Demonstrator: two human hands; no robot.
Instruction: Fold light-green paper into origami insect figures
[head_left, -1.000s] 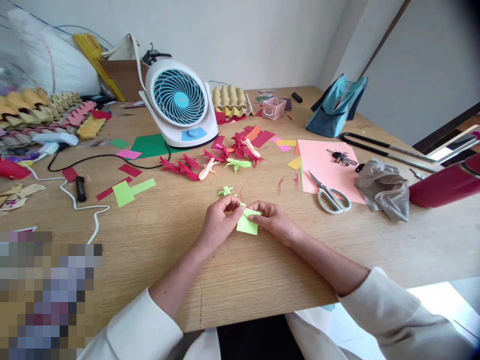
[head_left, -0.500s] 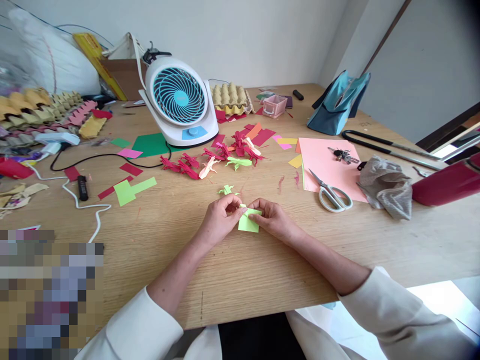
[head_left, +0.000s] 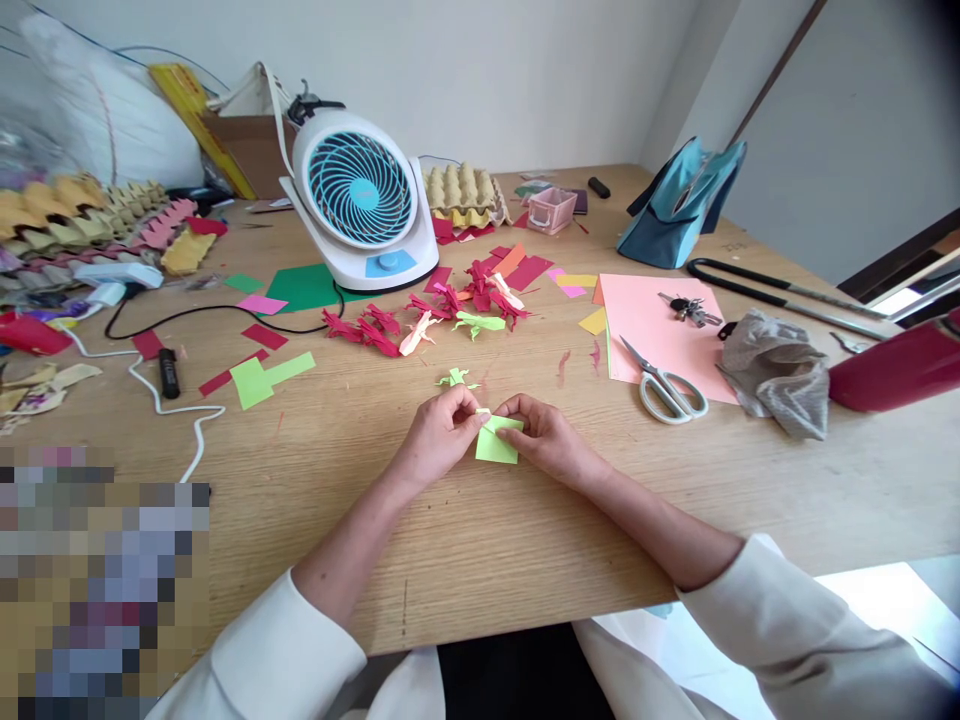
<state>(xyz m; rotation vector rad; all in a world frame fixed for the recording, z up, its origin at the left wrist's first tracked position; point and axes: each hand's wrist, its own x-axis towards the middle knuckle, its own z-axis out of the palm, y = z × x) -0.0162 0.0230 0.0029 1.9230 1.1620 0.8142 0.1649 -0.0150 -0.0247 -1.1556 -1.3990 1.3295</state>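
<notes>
A small light-green piece of paper (head_left: 497, 446) is held just above or on the table between my two hands, with a fold along its upper part. My left hand (head_left: 444, 432) pinches its upper left corner between thumb and fingers. On the other side, my right hand (head_left: 547, 435) grips the paper's right part, thumb in front. Right behind my fingers lies a small light-green folded paper figure (head_left: 454, 378). Farther back is a row of folded figures: several red ones (head_left: 375, 330), cream ones (head_left: 417, 333) and a larger light-green one (head_left: 480, 323).
White-handled scissors (head_left: 666, 388) and keys (head_left: 691, 311) lie on pink paper (head_left: 637, 300) to the right, near a grey cloth (head_left: 776, 375) and a red bottle (head_left: 896, 368). A fan (head_left: 364, 200) stands behind. Green paper scraps (head_left: 253, 382) and a black marker (head_left: 169, 374) lie left.
Both hands keep their hold on the green paper, with only tiny finger movement at its upper edge. The whole view has shifted very slightly.
</notes>
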